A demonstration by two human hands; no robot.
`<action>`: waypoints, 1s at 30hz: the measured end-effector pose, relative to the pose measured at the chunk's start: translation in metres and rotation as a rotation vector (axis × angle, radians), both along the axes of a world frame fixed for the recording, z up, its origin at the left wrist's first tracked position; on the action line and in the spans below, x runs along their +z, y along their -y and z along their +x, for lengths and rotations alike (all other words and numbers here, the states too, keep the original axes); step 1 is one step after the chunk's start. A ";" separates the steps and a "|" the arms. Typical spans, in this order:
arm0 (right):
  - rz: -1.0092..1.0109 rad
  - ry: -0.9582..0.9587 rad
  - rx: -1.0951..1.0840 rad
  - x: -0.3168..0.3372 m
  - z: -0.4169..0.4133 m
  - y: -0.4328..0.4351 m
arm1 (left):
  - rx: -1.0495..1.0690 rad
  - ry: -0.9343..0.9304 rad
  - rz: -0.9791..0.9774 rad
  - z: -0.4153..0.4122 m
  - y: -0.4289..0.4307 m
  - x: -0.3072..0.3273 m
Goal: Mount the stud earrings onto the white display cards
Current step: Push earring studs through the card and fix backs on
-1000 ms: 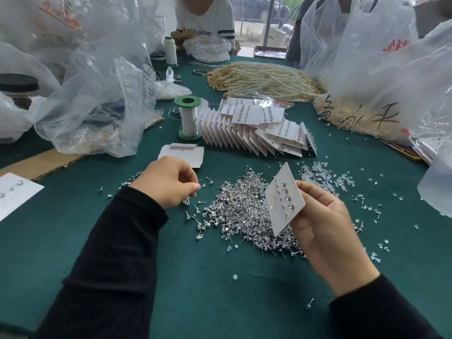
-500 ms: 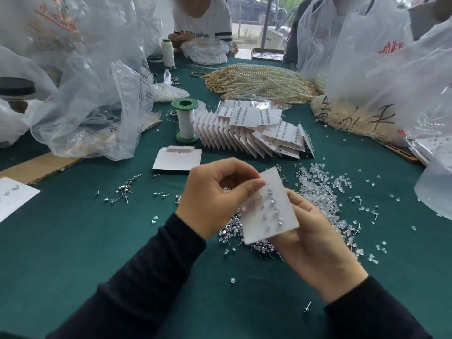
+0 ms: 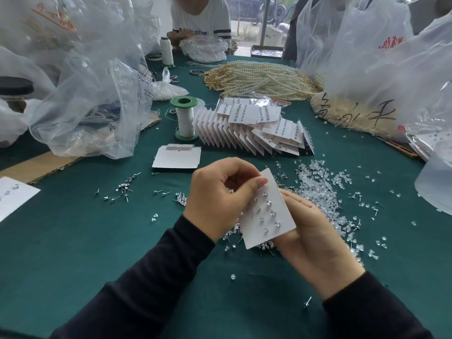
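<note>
At the centre of the frame, just right of your left hand (image 3: 217, 201), the white display card (image 3: 267, 211) lies tilted in your right hand (image 3: 315, 238), its long axis running from upper left to lower right. Your right fingers are closed behind the card, propping it from below, and its face with two columns of stud earrings (image 3: 267, 204) is turned up toward you. Your left thumb and forefinger are pinched together at the card's upper left edge; whether a stud sits between them I cannot tell, as the tips hide it. The free space on the card appears to lie at its upper end, right beside that pinch, so your left hand is the nearer one for the next insertion, and the post would need to meet the card square to its face. The loose pile of studs (image 3: 244, 237) lies on the green table (image 3: 73, 241) directly beneath the card, mostly hidden by both hands.
</note>
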State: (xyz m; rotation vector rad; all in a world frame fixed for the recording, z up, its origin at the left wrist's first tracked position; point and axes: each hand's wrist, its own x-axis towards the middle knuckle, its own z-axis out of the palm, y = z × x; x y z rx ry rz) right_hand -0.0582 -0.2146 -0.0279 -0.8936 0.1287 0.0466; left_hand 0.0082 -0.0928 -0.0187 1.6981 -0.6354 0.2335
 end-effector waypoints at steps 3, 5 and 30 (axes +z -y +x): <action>0.011 -0.026 -0.036 0.000 0.000 -0.001 | 0.031 0.059 0.044 -0.002 0.002 -0.002; 0.013 -0.043 -0.077 -0.002 0.000 0.000 | 0.032 0.104 0.063 -0.004 0.004 -0.002; -1.171 0.332 -0.625 0.013 -0.020 0.048 | -0.055 -0.621 -0.104 0.006 0.006 -0.009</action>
